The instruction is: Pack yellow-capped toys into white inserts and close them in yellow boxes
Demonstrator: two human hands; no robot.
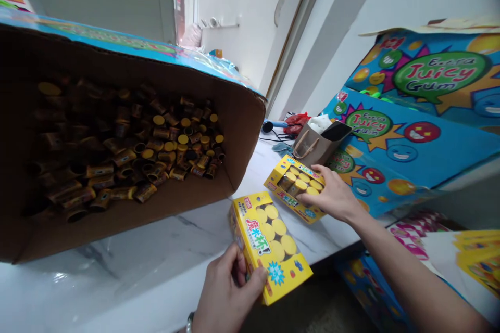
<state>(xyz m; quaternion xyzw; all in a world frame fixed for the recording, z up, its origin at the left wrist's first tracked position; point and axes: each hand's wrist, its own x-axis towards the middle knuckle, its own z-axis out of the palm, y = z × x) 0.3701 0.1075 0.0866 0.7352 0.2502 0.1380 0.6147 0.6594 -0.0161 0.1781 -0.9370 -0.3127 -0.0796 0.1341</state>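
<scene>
My left hand point(230, 289) grips the near left side of a yellow window box point(273, 242), its thumb on the top face. Through the window show several round yellow lids. My right hand point(332, 192) holds a second yellow box point(299, 187) by its right side, thumb over the window, above the marble-patterned table point(187, 229). This box also has yellow-lidded cups inside. At the left, a large open carton point(246, 151) lies with its opening facing me, holding several small loose cups point(167, 151) with yellow lids or open tops.
Blue gum cartons point(394, 140) are stacked at the right. A paper bag point(316, 145) stands behind the second box, beside a red plastic bag point(297, 123) and cables. Flat yellow printed card point(480, 260) lies at the lower right, with another blue carton point(371, 286) below the table edge.
</scene>
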